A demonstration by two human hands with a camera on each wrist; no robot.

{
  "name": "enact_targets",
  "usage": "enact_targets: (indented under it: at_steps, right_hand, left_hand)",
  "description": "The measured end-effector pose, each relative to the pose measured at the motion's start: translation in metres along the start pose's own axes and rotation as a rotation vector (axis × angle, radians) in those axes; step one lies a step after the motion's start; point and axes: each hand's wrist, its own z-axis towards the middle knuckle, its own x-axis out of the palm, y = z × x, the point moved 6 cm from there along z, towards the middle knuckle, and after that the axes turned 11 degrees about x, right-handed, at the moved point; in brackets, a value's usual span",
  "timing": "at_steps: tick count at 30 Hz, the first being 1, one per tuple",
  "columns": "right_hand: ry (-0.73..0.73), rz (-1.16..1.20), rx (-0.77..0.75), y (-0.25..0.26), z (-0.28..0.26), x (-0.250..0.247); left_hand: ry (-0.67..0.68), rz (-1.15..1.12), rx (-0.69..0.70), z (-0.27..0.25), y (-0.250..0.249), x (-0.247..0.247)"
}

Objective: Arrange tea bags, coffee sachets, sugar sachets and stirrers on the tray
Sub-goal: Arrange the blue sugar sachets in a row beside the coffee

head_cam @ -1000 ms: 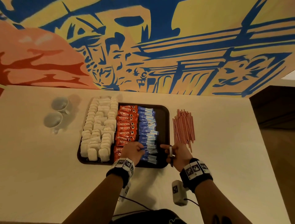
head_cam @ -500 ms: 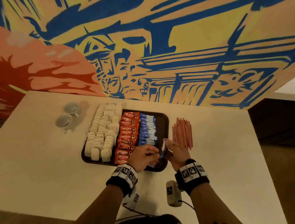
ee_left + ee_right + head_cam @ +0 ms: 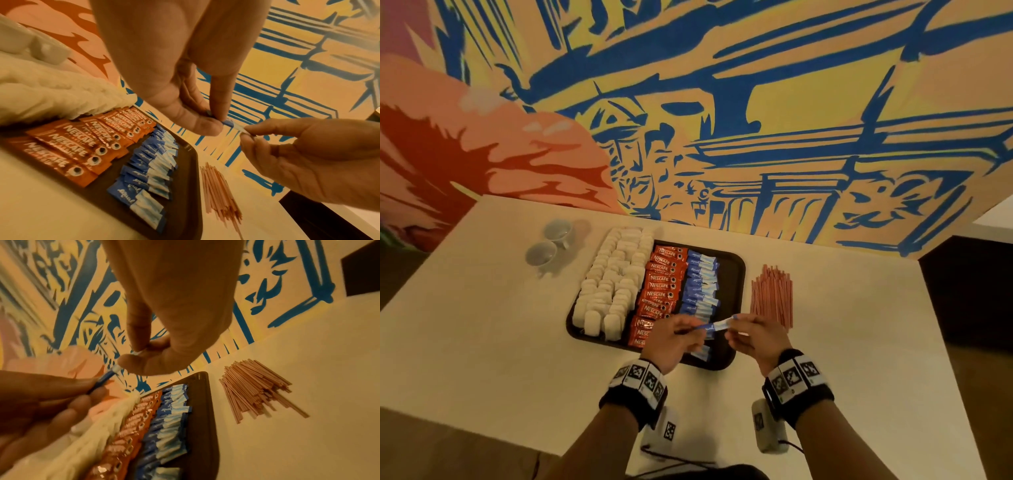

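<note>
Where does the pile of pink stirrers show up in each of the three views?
Head: the pile of thin pink stirrers lies on the table, right of the dark tray.
Left wrist: low centre, right of the tray's edge.
Right wrist: right of centre, beyond the tray's edge.
Shared landmark: the row of blue sachets on the tray.

Two cups point(image 3: 549, 242) on table point(image 3: 482, 325); mural wall point(image 3: 756, 102)

White "NESCAFE CLASSIC" lettering on each red coffee sachet point(image 3: 68, 155) in the row along the middle of the dark tray point(image 3: 186, 164), white script "equal" on the blue sugar sachets point(image 3: 131, 194) in the row just right of them, nearer the tray's right rim
</note>
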Motion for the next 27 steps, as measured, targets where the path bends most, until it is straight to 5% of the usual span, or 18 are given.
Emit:
enact_targets:
  at_steps: [5, 13, 21, 27]
  right_hand:
    - [-0.056, -0.409, 0.052, -0.019, 0.025, 0.007]
    - [-0.291, -0.689, 0.092, -0.052, 0.073, 0.009]
    - [-0.395, -0.716, 0.153, -0.062, 0.089, 0.008]
    - [-0.403, -0.712, 0.161, -0.060, 0.084, 0.013]
  left_hand:
    - [-0.041, 0.107, -0.105, 0.005, 0.029, -0.027]
    - [-0.108, 0.216, -0.333, 0.035, 0.078, -0.047]
    - [0.066, 0.811, -0.179, 0.062, 0.079, -0.049]
    - [0.094, 0.991, -0.112, 0.068, 0.073, -0.050]
